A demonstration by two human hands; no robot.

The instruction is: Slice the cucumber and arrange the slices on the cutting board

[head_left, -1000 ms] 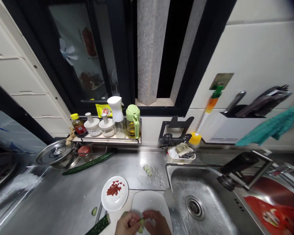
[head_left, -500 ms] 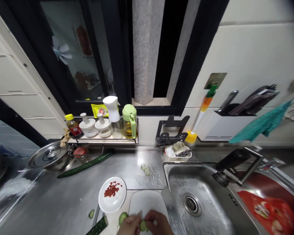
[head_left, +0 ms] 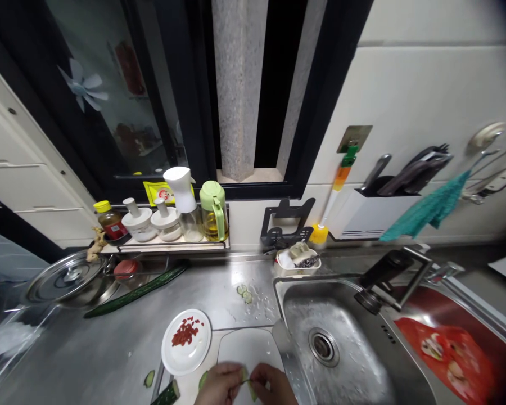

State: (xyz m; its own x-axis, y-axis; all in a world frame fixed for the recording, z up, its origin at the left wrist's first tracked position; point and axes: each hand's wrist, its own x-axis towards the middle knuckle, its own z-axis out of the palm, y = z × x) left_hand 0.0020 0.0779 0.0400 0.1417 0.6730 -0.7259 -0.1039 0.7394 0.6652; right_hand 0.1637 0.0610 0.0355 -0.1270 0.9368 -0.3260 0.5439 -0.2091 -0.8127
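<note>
At the bottom edge of the view my left hand (head_left: 218,385) and my right hand (head_left: 272,385) meet over a white cutting board (head_left: 247,349). Both pinch a pale green cucumber piece (head_left: 246,378) between their fingertips. A cut cucumber end (head_left: 166,395) lies just left of my left hand. A white plate (head_left: 186,342) with chopped red bits sits beside the board. A whole long cucumber (head_left: 135,292) lies further back on the steel counter (head_left: 88,349).
A steel sink (head_left: 341,343) with a black tap (head_left: 388,273) lies to the right. A rack of condiment bottles (head_left: 164,216) stands at the back wall, a pot lid (head_left: 65,278) at the left. Cucumber slices (head_left: 244,292) lie on the counter. A knife block (head_left: 375,211) hangs on the wall.
The camera has turned right, so everything sits further left in view. My hands stay together over the board, still working the cucumber piece.
</note>
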